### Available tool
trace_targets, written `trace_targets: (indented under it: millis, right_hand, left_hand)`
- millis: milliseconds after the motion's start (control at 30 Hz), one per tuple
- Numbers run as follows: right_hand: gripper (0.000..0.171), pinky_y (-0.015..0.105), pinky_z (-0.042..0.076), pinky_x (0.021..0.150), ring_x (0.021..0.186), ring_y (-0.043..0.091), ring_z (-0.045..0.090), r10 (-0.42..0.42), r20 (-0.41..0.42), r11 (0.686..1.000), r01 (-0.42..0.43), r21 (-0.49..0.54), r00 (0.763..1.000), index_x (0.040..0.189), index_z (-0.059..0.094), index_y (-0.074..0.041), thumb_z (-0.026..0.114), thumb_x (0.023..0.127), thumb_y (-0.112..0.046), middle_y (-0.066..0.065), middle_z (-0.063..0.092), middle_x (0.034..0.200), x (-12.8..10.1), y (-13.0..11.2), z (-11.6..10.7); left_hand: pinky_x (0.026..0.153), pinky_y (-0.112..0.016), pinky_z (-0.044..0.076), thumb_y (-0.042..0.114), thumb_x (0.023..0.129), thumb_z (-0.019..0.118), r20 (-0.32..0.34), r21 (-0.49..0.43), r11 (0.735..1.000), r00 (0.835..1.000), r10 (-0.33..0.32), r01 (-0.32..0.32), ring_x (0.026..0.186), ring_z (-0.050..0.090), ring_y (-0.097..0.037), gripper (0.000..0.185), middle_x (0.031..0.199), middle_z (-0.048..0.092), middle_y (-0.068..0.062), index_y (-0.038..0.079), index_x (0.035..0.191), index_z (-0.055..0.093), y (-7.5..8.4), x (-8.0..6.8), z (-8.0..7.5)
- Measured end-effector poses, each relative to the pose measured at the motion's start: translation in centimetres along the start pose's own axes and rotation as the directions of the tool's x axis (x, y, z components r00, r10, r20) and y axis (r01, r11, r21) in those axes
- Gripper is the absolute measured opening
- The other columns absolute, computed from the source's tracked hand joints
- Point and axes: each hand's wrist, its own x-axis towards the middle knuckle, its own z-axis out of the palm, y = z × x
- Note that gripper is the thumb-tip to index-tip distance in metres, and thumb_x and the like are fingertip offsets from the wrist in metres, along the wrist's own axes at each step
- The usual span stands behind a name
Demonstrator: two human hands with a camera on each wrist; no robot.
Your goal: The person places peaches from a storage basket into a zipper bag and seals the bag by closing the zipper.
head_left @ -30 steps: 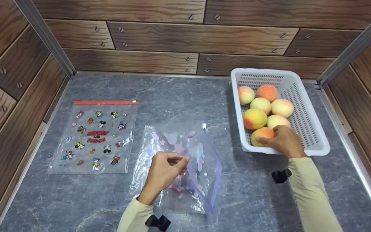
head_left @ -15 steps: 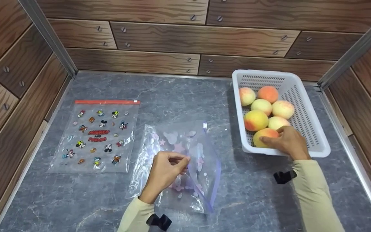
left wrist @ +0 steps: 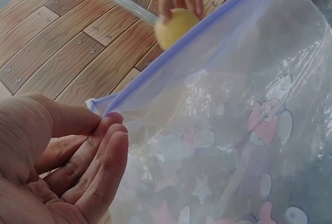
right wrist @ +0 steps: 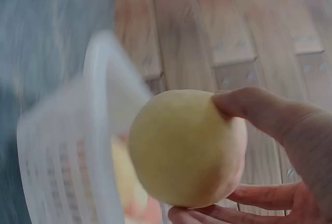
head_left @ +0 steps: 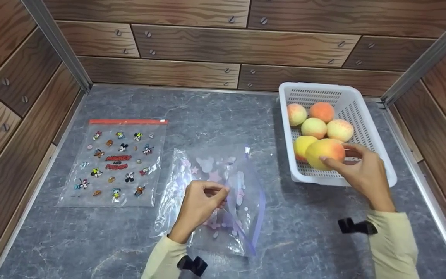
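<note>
My left hand (head_left: 201,205) pinches the purple zip edge of a clear zip bag (head_left: 215,166) between thumb and fingertips. In the left wrist view the bag's purple zip strip (left wrist: 192,40) slants up to the right, and pink and white prints show on its film. Over the near end of a white plastic basket (head_left: 374,155), my right hand (head_left: 362,170) grips a yellow-red peach (head_left: 323,153). The right wrist view shows this peach (right wrist: 181,146) held between thumb and fingers, above the basket's rim (right wrist: 98,89). Several more peaches (head_left: 314,128) lie inside the basket.
A second clear zip bag (head_left: 116,182) with a red zip strip and cartoon prints lies flat on the left of the grey marbled table (head_left: 215,112). Wood-patterned walls (head_left: 192,44) with metal corner rails enclose the table at the back and both sides.
My right hand has lifted the peach from the basket's near end, raising it above the others and drawing back slightly to the right. The left hand stays on the bag's edge.
</note>
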Motion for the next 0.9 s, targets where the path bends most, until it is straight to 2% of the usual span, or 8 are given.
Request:
trace_targets:
  millis: [67, 100, 200, 333, 467, 567, 800, 900]
  right_hand:
    - [0.064, 0.013, 0.054, 0.073, 0.088, 0.003, 0.065, -0.025, -0.005, 0.991, 0.026, 0.131, 1.0, 0.129, 0.062, 0.004, 0.087, 0.082, -0.031, 0.024, 0.067, 0.119, -1.0, -0.9, 0.8]
    - [0.061, 0.015, 0.056, 0.074, 0.089, 0.002, 0.066, -0.036, -0.001, 0.979, 0.036, 0.201, 0.999, 0.129, 0.062, 0.004, 0.088, 0.082, -0.025, 0.022, 0.067, 0.119, -1.5, -1.3, 1.2]
    - [0.057, 0.022, 0.059, 0.078, 0.093, 0.009, 0.069, -0.053, 0.033, 0.931, 0.037, 0.364, 0.998, 0.129, 0.062, 0.003, 0.088, 0.08, -0.013, 0.014, 0.068, 0.118, -3.0, -2.5, 2.8]
    - [0.055, 0.034, 0.061, 0.08, 0.099, 0.023, 0.07, -0.069, 0.114, 0.827, -0.007, 0.562, 0.991, 0.129, 0.063, 0.002, 0.085, 0.078, 0.002, 0.009, 0.068, 0.12, -4.7, -3.8, 5.1]
    - [0.058, 0.04, 0.062, 0.08, 0.103, 0.032, 0.068, -0.119, 0.166, 0.726, -0.029, 0.688, 0.979, 0.129, 0.062, 0.002, 0.081, 0.075, 0.014, 0.016, 0.065, 0.125, -6.1, -4.6, 7.4]
    - [0.062, 0.04, 0.061, 0.081, 0.105, 0.032, 0.068, -0.18, 0.152, 0.719, 0.024, 0.695, 0.972, 0.128, 0.063, 0.002, 0.083, 0.071, 0.015, 0.017, 0.064, 0.126, -6.7, -5.0, 8.9]
    - [0.069, 0.034, 0.062, 0.079, 0.105, 0.024, 0.068, -0.338, 0.089, 0.792, 0.232, 0.566, 0.937, 0.128, 0.067, -0.006, 0.095, 0.065, -0.001, 0.007, 0.067, 0.124, -7.3, -5.6, 10.7]
    - [0.07, 0.032, 0.062, 0.077, 0.105, 0.022, 0.067, -0.415, 0.044, 0.798, 0.341, 0.497, 0.909, 0.127, 0.067, -0.007, 0.097, 0.064, -0.007, 0.005, 0.068, 0.122, -7.4, -5.7, 10.9]
  left_hand:
    - [0.057, -0.029, 0.06, 0.013, 0.09, 0.075, 0.001, -0.002, 1.0, 1.0, -0.001, 0.001, 0.059, 0.071, -0.021, 0.015, 0.072, 0.074, -0.008, -0.002, 0.091, 0.078, 0.0, 0.1, 0.0]
    - [0.057, -0.029, 0.06, 0.013, 0.09, 0.075, 0.002, -0.005, 1.0, 1.0, -0.002, 0.002, 0.06, 0.071, -0.021, 0.015, 0.072, 0.074, -0.009, -0.002, 0.091, 0.078, 0.0, 0.1, 0.0]
    - [0.057, -0.03, 0.061, 0.012, 0.091, 0.075, 0.004, -0.012, 1.0, 1.0, 0.0, 0.0, 0.06, 0.071, -0.021, 0.016, 0.073, 0.074, -0.01, -0.003, 0.092, 0.078, 0.0, 0.3, 0.0]
    - [0.058, -0.03, 0.061, 0.013, 0.091, 0.075, 0.011, -0.021, 1.0, 1.0, 0.005, -0.005, 0.061, 0.072, -0.022, 0.018, 0.074, 0.074, -0.012, -0.005, 0.092, 0.077, 0.1, 0.5, 0.0]
    - [0.058, -0.029, 0.061, 0.013, 0.092, 0.074, 0.015, -0.03, 1.0, 1.0, 0.0, 0.001, 0.061, 0.072, -0.022, 0.02, 0.075, 0.074, -0.013, -0.006, 0.093, 0.077, 0.3, 0.6, 0.1]
    - [0.058, -0.03, 0.061, 0.011, 0.092, 0.073, 0.016, -0.039, 0.999, 1.0, -0.004, 0.005, 0.061, 0.072, -0.022, 0.019, 0.076, 0.074, -0.013, -0.007, 0.093, 0.076, 0.4, 0.6, 0.2]
    - [0.058, -0.03, 0.061, 0.01, 0.092, 0.073, 0.012, -0.038, 0.999, 1.0, -0.004, 0.005, 0.062, 0.072, -0.023, 0.016, 0.078, 0.075, -0.011, -0.005, 0.093, 0.077, 0.3, 0.4, 0.1]
    - [0.058, -0.03, 0.061, 0.01, 0.092, 0.073, 0.008, -0.034, 0.999, 1.0, -0.001, 0.002, 0.061, 0.071, -0.022, 0.015, 0.076, 0.074, -0.011, -0.004, 0.093, 0.077, 0.2, 0.4, 0.0]
